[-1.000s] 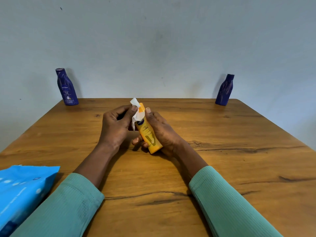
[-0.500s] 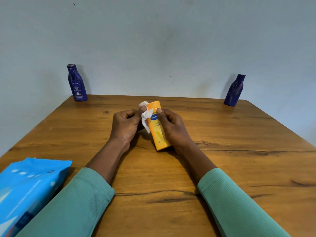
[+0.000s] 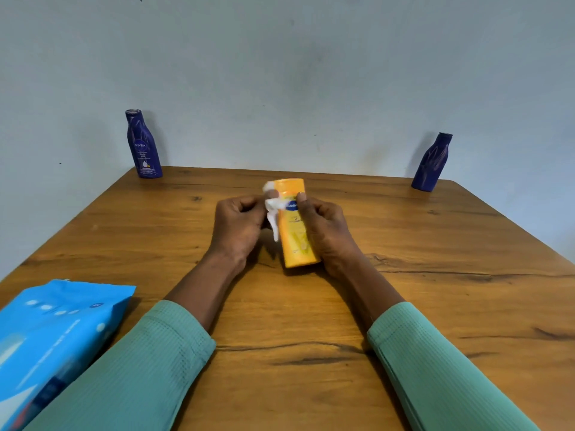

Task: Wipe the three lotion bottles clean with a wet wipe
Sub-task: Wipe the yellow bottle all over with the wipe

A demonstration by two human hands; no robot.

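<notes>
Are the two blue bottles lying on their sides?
No, the left blue bottle and right blue bottle both stand upright.

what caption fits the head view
Left hand holds a wet wipe against the yellow bottle gripped by the right hand.

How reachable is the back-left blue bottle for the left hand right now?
Likely yes: only wooden table lies between the left hand and the blue bottle, though that hand pinches the wipe against the yellow bottle.

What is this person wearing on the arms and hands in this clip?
The left sleeve and right sleeve are mint-green, finely ribbed knit with stitched cuffs, ending mid-forearm. The left hand and right hand are bare: no gloves, rings or watch visible.
</notes>
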